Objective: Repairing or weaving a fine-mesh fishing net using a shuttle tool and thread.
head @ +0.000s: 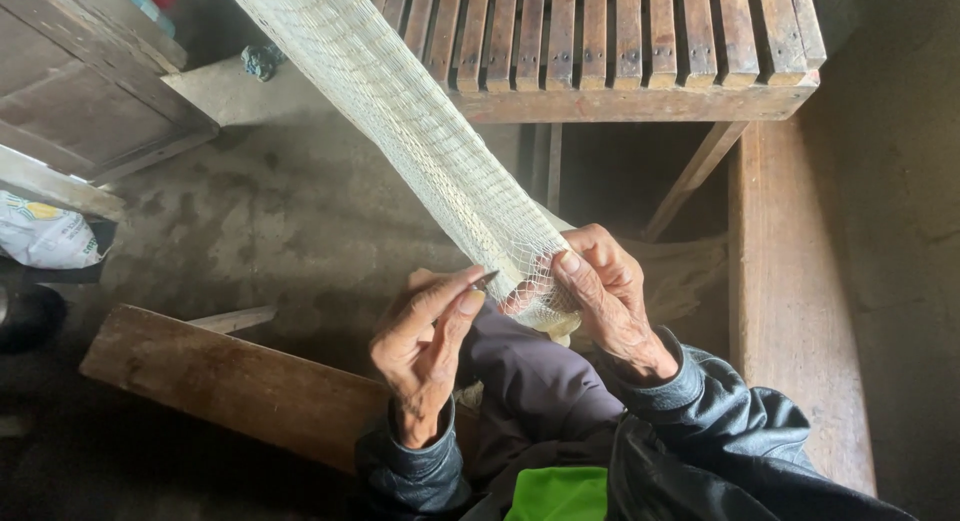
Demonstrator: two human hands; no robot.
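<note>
A long strip of cream-coloured netting (400, 111) stretches from the upper left down to my lap. My right hand (610, 296) grips its lower end, fingers pushed through the mesh and thumb pressed on top. My left hand (425, 346) pinches a thin dark needle-like tool (487, 277) between thumb and forefinger, its tip touching the net's edge beside my right thumb. Both wrists wear dark jacket sleeves. The net's loose end bunches under my right hand.
A slatted wooden bench (620, 51) stands ahead, with a wide wooden plank (790, 311) at the right. Another plank (230, 381) lies at the lower left on the concrete floor. A white sack (45, 236) and a wooden door (80, 91) are at the left.
</note>
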